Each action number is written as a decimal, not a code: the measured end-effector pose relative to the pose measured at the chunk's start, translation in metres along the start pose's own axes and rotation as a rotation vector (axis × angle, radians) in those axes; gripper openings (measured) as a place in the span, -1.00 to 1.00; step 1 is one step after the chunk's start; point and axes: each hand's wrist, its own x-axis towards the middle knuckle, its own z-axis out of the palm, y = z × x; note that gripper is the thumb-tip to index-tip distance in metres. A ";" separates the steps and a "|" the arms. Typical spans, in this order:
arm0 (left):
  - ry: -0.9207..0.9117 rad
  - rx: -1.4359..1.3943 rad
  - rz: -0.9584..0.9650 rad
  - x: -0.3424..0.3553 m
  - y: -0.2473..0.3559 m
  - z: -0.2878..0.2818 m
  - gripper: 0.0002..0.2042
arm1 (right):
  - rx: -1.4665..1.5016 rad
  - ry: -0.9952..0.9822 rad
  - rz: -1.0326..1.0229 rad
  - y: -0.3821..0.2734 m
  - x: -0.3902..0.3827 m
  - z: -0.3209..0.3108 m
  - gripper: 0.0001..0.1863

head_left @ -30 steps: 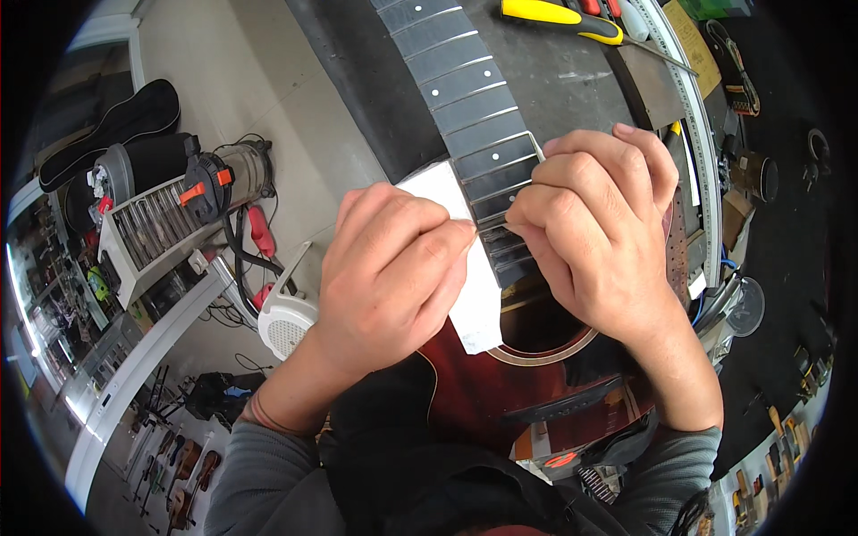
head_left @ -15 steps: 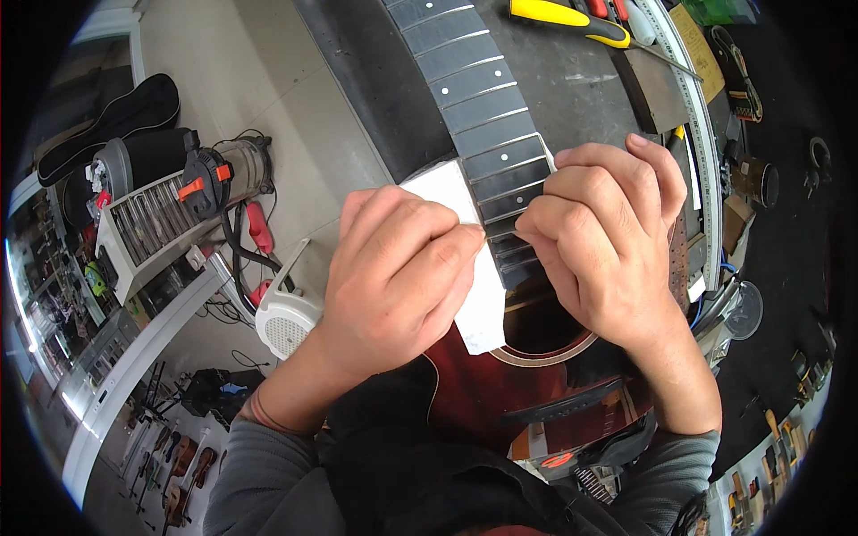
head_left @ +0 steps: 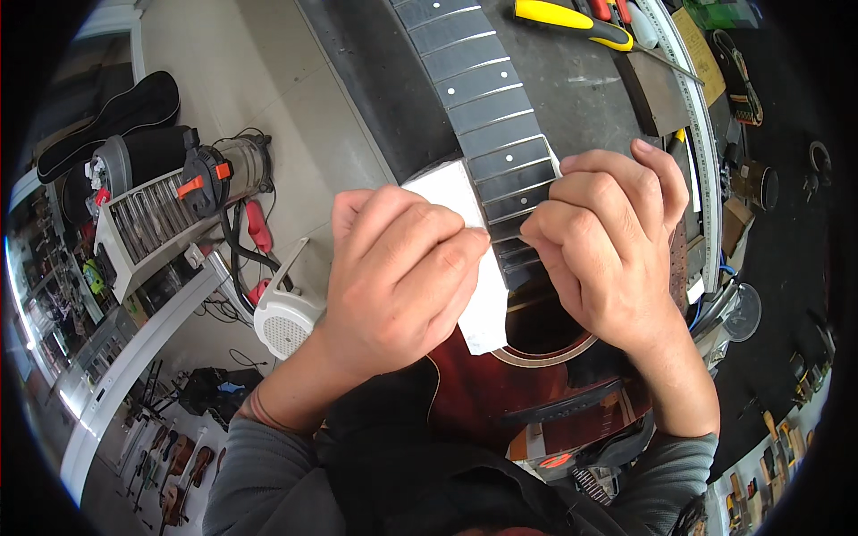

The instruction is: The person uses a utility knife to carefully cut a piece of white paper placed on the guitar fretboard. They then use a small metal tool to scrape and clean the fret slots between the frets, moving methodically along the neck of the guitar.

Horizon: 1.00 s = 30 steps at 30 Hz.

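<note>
A dark red acoustic guitar lies before me, its black fretboard pointing away with metal frets and white dots. At the body end of the board, my left hand is closed in a pinch at the left edge. Opposite it, my right hand pinches at the right edge, outer fingers curled loosely. Between the two pinches runs a thin metal fret wire; its ends are hidden by my fingertips. White protective sheet covers the guitar top left of the board, partly under my left hand. The soundhole shows below.
On the dark bench at the far right lie a yellow-handled screwdriver, a dark block and a long metal ruler. Left of the bench, a white fan-like device and a clamp on a rack stand over the floor.
The guitar, bench tools and hands appear shifted very slightly right in the view. Both hands keep the same pinch at the fretboard's edges.
</note>
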 end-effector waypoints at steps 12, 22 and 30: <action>0.000 0.012 0.029 -0.002 -0.001 0.000 -0.68 | 0.005 -0.029 -0.006 -0.002 0.000 -0.001 -0.69; 0.024 -0.046 -0.038 0.006 -0.004 -0.001 -0.72 | 0.116 0.019 0.034 0.026 0.008 -0.023 -0.65; -0.020 0.019 0.030 0.028 0.002 0.007 -0.72 | 0.106 0.006 0.029 0.045 -0.005 -0.026 -0.64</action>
